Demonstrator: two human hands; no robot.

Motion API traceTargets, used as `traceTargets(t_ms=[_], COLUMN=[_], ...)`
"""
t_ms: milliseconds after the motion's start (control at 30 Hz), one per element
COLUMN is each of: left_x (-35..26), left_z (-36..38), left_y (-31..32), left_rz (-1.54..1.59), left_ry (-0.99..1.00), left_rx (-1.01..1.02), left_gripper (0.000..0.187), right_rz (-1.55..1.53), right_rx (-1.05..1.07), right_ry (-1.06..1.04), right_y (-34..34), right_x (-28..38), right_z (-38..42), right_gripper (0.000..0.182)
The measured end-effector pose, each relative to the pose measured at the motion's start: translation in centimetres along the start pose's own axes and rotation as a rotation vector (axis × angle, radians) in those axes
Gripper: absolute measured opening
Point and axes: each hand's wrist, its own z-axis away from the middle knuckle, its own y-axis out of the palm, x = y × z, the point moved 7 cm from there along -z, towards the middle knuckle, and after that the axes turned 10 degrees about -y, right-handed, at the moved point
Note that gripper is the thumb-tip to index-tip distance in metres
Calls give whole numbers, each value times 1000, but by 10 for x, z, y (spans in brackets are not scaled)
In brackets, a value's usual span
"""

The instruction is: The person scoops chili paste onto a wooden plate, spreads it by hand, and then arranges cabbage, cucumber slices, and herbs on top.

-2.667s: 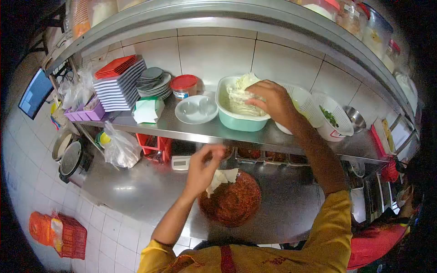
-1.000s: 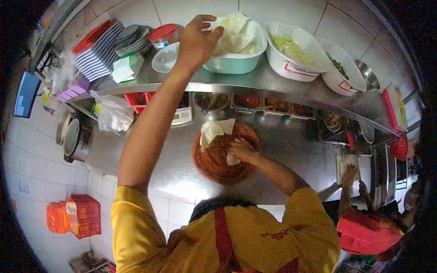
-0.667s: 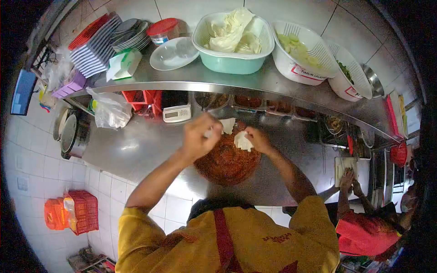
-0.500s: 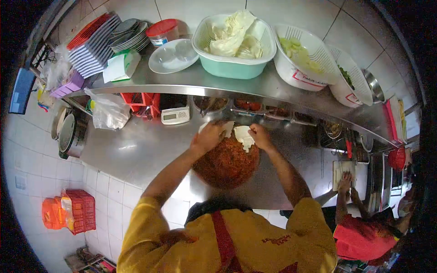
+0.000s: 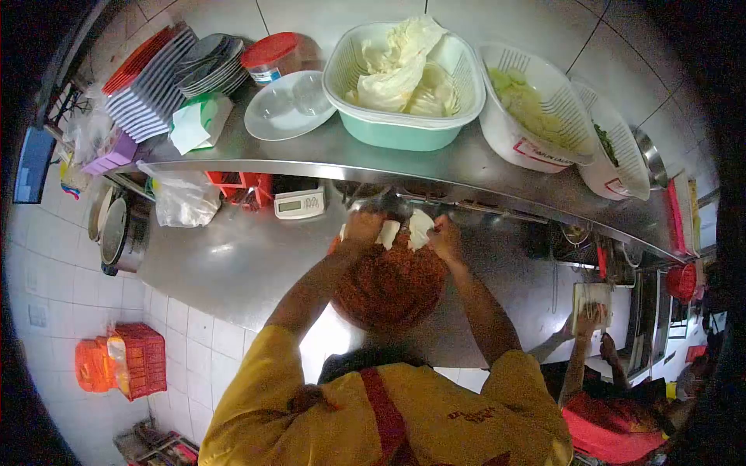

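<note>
A large round mass of dark red-brown food (image 5: 388,287) lies on the steel counter in front of me. At its far edge, my left hand (image 5: 364,231) grips one white piece (image 5: 388,234), with its fingers bent round it. Close beside it on the right, my right hand (image 5: 444,237) pinches another white piece (image 5: 420,228). Both pieces are over the far part of the red food and a small gap separates them. What the white pieces are made of is too small to tell.
A steel shelf (image 5: 350,172) runs above the counter, bearing a green basin (image 5: 400,133) with pale leaves, a white basket (image 5: 536,151) and plates. Beneath it sits a white scale (image 5: 299,204). At the right, a co-worker's hand (image 5: 590,318) touches a cutting board (image 5: 588,297).
Both hands remain near the far edge of the red food, with the white pieces shifted slightly. The view has tilted, and the co-worker has moved a little.
</note>
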Motion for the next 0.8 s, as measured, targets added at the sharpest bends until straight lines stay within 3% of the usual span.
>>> traceTargets(t_ms=[33,133,233,300,367,400,467,533,567,633,667,733,800], left_x=[3,16,14,10,8,7,5,3,2,4,5,2,-3], left_z=[1,-2,1,3,7,8,8,7,6,0,-4,-6,-6], left_y=[-2,21,4,-14,-22,-23,-24,-22,-22,6,20,26,20], left_rz=[45,47,115,143,110,113,122,108,104,98,95,96,100], left_ry=[9,20,-73,-83,-13,-6,4,-50,-77,-105,-117,-92,-91], left_rx=[-33,-107,-11,16,-50,-53,-61,-35,-22,-17,-16,-105,-134], left_gripper=[16,16,17,18,19,19,20,21,22,23,23,22,21], right_rz=[-158,-681,-800,-577,-313,-64,-411,-391,-199,48,99,254,460], right_rx=[36,-197,-348,-486,-517,-639,-585,-412,-274,-210,-284,-371,-406], right_ry=[159,-77,-127,-141,-42,-196,-120,15,106,-18,-235,-449,-435], right_y=[5,23,51,50,63,76,110,110,102,74,59,50,50], right_x=[-6,-10,-32,14,7,-17,-82,-76,-69,-21,9,18,3], right_z=[3,18,19,32,32,28,16,12,15,25,31,32,13], right_gripper=[25,25,26,28,27,23,19,22,27,34,35,38,42])
